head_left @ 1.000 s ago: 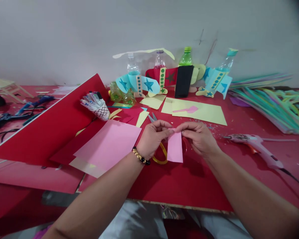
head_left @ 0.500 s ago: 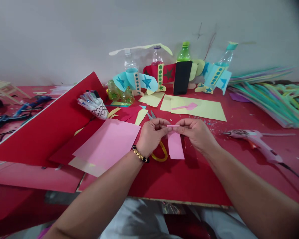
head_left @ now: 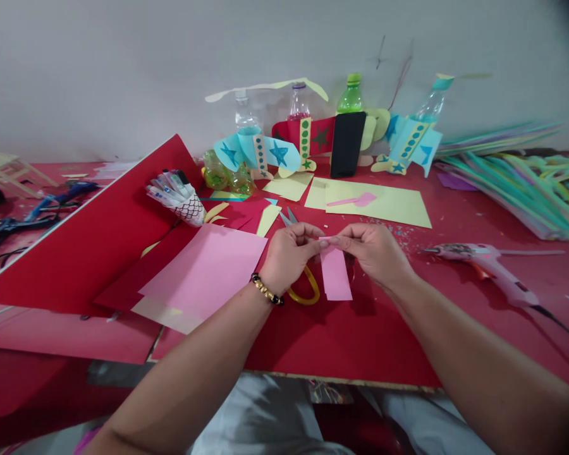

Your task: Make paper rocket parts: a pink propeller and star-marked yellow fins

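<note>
Between my two hands hangs a folded strip of pink paper (head_left: 336, 275), its top edge pinched by fingers and thumbs. My left hand (head_left: 291, 254) is closed on the strip's upper left corner. On the upper right corner my right hand (head_left: 372, 253) is closed in the same way, thumb toward the other thumb. Scissors with a yellow handle (head_left: 308, 291) lie on the red table, partly hidden under my left hand. A larger pink sheet (head_left: 203, 272) lies left of that hand. Beyond my hands a pink spoon-shaped cutout (head_left: 360, 200) rests on pale yellow paper (head_left: 398, 205).
A pink glue gun (head_left: 483, 259) lies at the right, its cord running off. Bottle planes with paper wings (head_left: 279, 155) and a black phone (head_left: 347, 145) stand along the wall. A pen holder (head_left: 187, 205) leans at the left by a red board (head_left: 123, 234). Colored sticks (head_left: 512, 196) are piled far right.
Both hands stay almost in place. My thumbs have shifted slightly along the strip's top edge, and the strip has tilted a little. The view has moved slightly.
</note>
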`<action>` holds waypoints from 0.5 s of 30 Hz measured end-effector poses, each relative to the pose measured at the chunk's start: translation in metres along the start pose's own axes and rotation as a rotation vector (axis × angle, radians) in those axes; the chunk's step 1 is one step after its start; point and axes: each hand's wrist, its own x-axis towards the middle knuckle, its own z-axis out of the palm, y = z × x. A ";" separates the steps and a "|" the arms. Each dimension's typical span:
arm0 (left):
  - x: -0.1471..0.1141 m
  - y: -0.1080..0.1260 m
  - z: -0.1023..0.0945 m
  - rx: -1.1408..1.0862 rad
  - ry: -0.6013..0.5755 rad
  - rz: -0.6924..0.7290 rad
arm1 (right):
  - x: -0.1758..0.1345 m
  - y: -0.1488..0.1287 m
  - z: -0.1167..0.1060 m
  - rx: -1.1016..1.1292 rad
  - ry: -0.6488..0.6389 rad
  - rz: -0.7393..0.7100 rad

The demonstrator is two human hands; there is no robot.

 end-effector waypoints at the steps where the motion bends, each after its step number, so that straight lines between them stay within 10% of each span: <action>1: 0.000 0.000 0.000 -0.007 -0.004 -0.006 | 0.000 0.000 0.000 -0.007 0.002 -0.004; 15: 0.001 -0.001 0.001 0.002 -0.062 -0.029 | -0.001 -0.003 0.000 -0.047 0.027 -0.021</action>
